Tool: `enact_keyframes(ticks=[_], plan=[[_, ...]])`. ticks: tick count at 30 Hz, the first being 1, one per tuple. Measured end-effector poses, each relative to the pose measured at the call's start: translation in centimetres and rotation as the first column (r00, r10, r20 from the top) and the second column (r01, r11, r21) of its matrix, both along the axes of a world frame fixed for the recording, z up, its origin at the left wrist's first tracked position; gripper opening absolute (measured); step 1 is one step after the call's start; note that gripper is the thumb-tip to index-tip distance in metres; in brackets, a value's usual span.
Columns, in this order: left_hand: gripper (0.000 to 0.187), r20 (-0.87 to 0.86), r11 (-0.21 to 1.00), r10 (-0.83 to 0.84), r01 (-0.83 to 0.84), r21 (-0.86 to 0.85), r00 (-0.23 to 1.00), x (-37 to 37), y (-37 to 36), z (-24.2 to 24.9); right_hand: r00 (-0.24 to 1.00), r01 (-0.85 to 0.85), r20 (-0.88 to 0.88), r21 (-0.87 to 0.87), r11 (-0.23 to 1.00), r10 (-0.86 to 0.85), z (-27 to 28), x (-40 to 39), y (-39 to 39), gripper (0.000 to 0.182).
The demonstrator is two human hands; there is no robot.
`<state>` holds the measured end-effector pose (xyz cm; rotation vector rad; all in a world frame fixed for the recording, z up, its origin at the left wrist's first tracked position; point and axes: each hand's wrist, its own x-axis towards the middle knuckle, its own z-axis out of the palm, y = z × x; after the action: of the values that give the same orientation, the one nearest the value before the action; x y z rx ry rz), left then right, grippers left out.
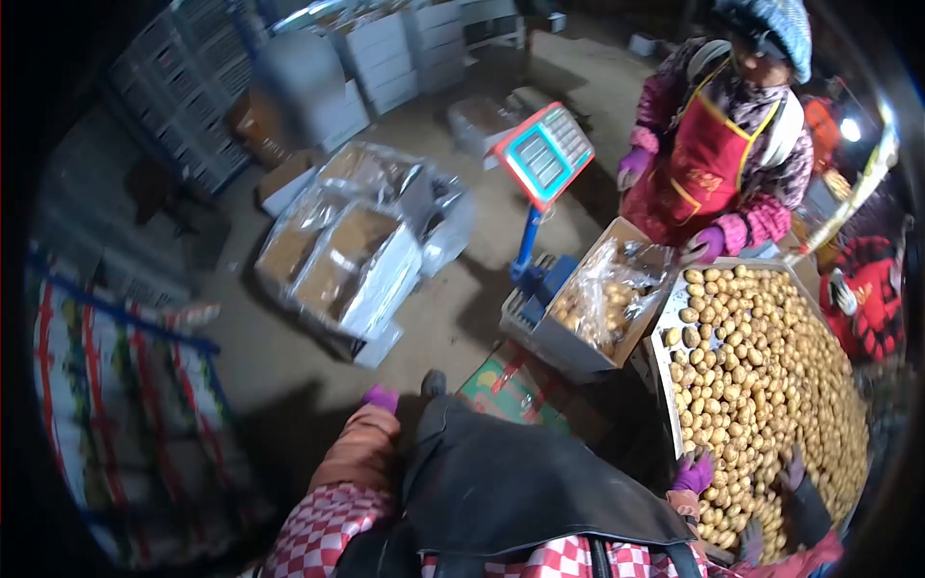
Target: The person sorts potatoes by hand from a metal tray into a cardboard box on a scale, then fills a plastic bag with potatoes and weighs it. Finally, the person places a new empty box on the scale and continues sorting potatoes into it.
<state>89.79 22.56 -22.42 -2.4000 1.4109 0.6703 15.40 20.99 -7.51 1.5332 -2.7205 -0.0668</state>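
Observation:
My right hand [693, 471], in a purple glove, rests at the left edge of the heaped potatoes [761, 385]. Its fingers look extended over them, and I see nothing gripped. Down by my side on the left hangs my left hand [382, 398], also gloved in purple, over the floor; its fingers are too small to read. A cardboard box [617, 308] with potatoes and clear plastic in it stands on a scale with a red-framed display [545, 156], beyond the table's left corner.
A co-worker in a red apron [708, 154] stands behind the box. Another person's gloved hands [793, 469] reach into the potatoes. Plastic-lined boxes [347, 250] lie on the floor ahead; a green carton [520, 385] is near my feet. Stacked cartons [381, 58] stand at the back.

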Motion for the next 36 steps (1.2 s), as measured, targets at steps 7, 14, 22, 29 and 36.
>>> enact_keyframes(ticks=[7,14,22,29,36], plan=[[0.024,0.364,0.899,-0.437,0.408,0.156,0.823,18.2,-16.0,-0.7,0.995,-0.027,-0.103,-0.365,0.931,-0.012,-0.4,17.8,2.3,0.057],[0.024,0.193,0.746,-0.657,0.59,0.308,0.729,24.5,-23.6,-5.6,0.994,0.093,0.067,-0.137,0.986,-0.084,5.4,28.4,3.9,0.058],[0.028,-0.004,0.465,-0.87,0.823,0.325,0.493,27.0,-24.5,-10.1,0.949,0.282,0.18,-0.102,0.954,-0.261,5.3,32.3,8.4,0.053],[0.029,0.062,0.443,-0.897,0.891,0.102,0.438,25.8,-26.9,-1.9,0.9,0.416,0.228,-0.185,0.891,-0.372,2.9,31.2,14.2,0.051],[0.028,0.044,0.46,-0.881,0.875,-0.149,0.471,23.7,-24.5,13.2,0.837,0.422,0.442,-0.147,0.895,-0.322,1.0,29.4,11.7,0.054]])
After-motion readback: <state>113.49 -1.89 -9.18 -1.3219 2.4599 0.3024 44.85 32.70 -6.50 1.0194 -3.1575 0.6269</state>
